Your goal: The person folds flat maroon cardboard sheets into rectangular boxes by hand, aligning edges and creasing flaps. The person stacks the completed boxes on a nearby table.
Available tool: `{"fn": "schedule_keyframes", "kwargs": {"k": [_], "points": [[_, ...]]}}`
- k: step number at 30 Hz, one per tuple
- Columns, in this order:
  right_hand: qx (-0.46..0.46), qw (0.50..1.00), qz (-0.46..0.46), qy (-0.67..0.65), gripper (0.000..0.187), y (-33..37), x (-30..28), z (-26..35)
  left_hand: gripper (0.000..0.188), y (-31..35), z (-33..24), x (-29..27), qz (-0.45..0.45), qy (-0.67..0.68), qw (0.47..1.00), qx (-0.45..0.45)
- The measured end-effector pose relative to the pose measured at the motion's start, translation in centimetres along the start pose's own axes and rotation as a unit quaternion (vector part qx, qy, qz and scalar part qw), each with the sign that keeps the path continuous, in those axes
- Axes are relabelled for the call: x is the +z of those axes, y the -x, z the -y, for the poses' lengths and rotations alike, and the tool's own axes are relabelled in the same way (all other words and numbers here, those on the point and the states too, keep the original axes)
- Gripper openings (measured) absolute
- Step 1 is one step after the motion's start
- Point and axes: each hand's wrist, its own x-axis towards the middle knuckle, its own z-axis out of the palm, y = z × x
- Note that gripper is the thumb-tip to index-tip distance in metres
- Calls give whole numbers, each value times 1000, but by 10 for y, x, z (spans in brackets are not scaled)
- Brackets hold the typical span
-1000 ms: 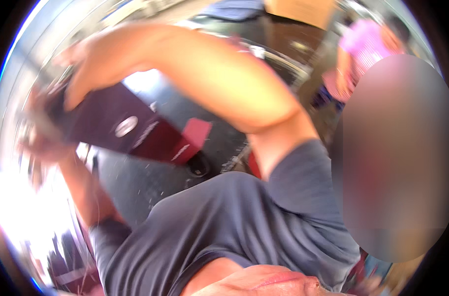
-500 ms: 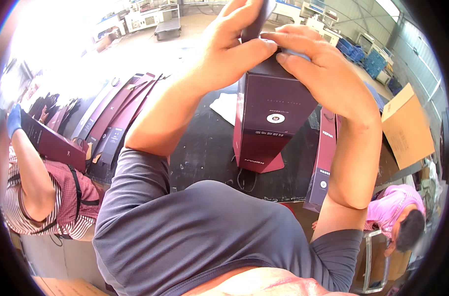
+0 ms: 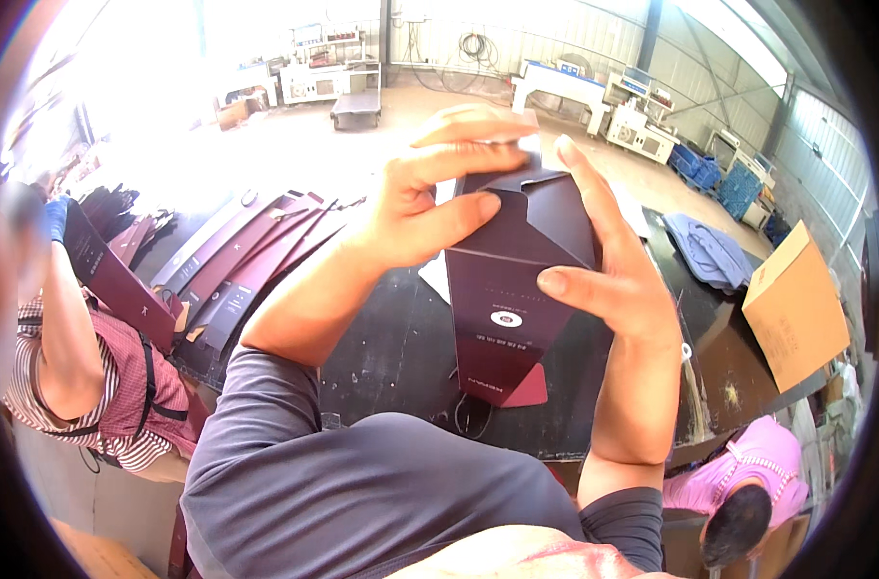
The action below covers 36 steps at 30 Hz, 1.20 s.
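Observation:
A tall dark purple carton (image 3: 517,362) stands upright on a black table (image 3: 382,357), its printed front towards me and a dark red flap (image 3: 526,386) sticking out at its base. Dark flaps (image 3: 557,212) at its top are partly folded and stand up at an angle. My left hand (image 3: 425,198) is at the top left, thumb on a front flap, fingers bent over the far flaps. My right hand (image 3: 628,275) clasps the upper right side, with its thumb on the front face and its fingers reaching up along the side.
Flat purple cartons (image 3: 232,261) lie at the left, near a person (image 3: 121,386) in a blue glove. Folded blue-grey cloth (image 3: 710,253) and a brown cardboard box (image 3: 796,307) are at the right. Another person (image 3: 743,482) in pink bends low there. Machines (image 3: 642,121) stand beyond.
My view has tilted up. My hands have moved apart at the carton's top, the right one sliding onto its side. The flat carton beside it at the right no longer shows.

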Motion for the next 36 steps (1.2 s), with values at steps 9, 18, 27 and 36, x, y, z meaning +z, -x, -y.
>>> {"fn": "schedule_keyframes", "kwargs": {"k": [9,18,27,36], "points": [[-83,995,-35,49,104,1,22,-4,26,-3,-7,-11,67,28,997,32],[-121,991,-37,41,100,-1,29,-4,38,-10,-19,-20,116,-16,993,33],[-138,988,-10,65,107,5,30,-4,49,-7,-27,-20,140,-27,989,49],[-46,994,-63,-76,121,21,47,-1,73,-15,-38,-25,252,-46,965,59]]}}
